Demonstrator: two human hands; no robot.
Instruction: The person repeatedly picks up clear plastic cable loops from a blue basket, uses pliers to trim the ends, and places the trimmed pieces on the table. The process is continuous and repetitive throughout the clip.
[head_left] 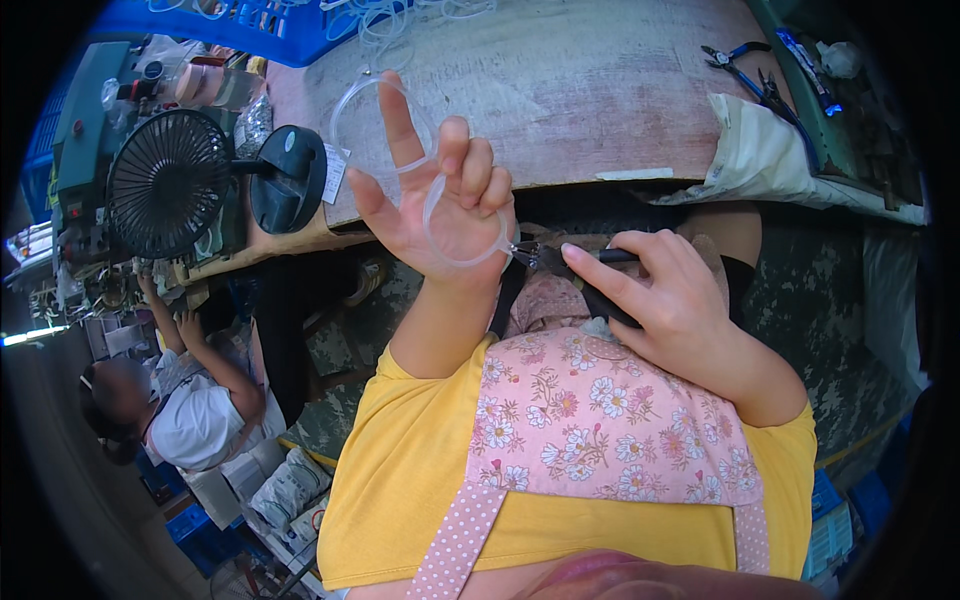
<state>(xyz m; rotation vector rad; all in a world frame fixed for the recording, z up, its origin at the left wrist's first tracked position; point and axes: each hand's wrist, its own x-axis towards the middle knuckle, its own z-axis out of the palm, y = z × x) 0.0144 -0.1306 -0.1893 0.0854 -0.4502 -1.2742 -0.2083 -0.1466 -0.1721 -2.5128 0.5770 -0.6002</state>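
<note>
Lower clear tubing loop (455,263) is in front of your L palm, over the lap side of the surface, w/ a small metal fitting (508,248) at its R side. Upper clear tubing loop (337,120) is around your raised L forefinger; can't tell if the 2 loops are joined.

Your L hand (448,215): palm turned toward you, thumb & forefinger spread, other fingers curled in at the top of the lower loop, seemingly gripping it. Your R hand (665,290) is wrapped around the dark-handled pliers (545,262), forefinger along the tool; the nose is at the fitting, but can't tell how tight it bites.

Just below the tool: your pink floral apron (610,430) over a yellow T-shirt (400,510).

Beyond your hands, the worn surface (560,110); at top L, a blue plastic crate (270,35) w/ more clear tubing (375,22) at its edge. Far R: blue-handled cutters (735,66), a 2nd plier-type tool (785,108) & a white sack (755,155) over the edge. L side: black fan (168,180); below it, a co-worker in a white top (205,425), seated.
</note>
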